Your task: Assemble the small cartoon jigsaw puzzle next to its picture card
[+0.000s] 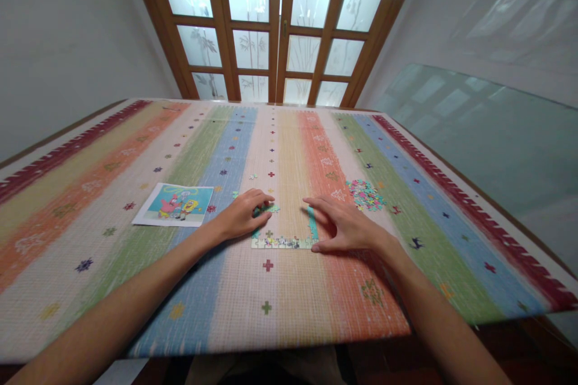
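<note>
Left hand over puzzle frame left edge; right hand on frame right corner. Bare mat inside frame, between hands. Piece pile blocks far right, near right hand. Picture sheet lies flat at left. Stray piece far of left hand. Near mat open; far mat open up to doors.

Striped woven tablecloth covers the table — bands of red, yellow, orange, green, blue and cream, dotted with small cross and star marks. Printed cartoon picture lies flat on the cloth, left of centre, on the green and blue bands. Wooden doors with frosted glass panes stand behind the far edge — plant patterns on the panes. Grey wall at left. Glass sheet leans at right.
</note>
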Action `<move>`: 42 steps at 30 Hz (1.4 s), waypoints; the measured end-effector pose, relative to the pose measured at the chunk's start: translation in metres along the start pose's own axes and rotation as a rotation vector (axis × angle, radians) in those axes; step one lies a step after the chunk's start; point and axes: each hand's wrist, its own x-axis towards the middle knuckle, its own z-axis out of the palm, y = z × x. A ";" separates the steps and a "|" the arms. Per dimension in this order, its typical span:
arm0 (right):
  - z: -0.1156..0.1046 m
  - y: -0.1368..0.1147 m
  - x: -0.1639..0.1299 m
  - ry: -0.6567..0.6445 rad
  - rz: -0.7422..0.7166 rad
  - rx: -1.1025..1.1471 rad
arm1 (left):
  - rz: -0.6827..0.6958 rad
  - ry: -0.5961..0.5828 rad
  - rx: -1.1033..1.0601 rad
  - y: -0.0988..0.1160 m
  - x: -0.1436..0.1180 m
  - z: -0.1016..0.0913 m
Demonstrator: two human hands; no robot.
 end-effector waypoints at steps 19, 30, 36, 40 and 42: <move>-0.001 0.000 -0.001 0.019 -0.013 0.002 | -0.005 0.012 0.005 0.004 0.000 0.000; -0.001 -0.001 -0.001 0.011 -0.011 0.012 | -0.006 0.007 -0.004 0.001 0.000 0.000; -0.001 0.000 -0.001 0.012 -0.016 0.023 | 0.025 0.010 0.014 0.004 -0.001 0.000; -0.001 0.000 -0.001 0.013 -0.006 0.019 | 0.061 -0.020 0.015 0.008 0.000 -0.001; -0.002 -0.001 -0.001 0.010 -0.006 0.021 | 0.061 -0.041 0.018 0.010 0.001 -0.002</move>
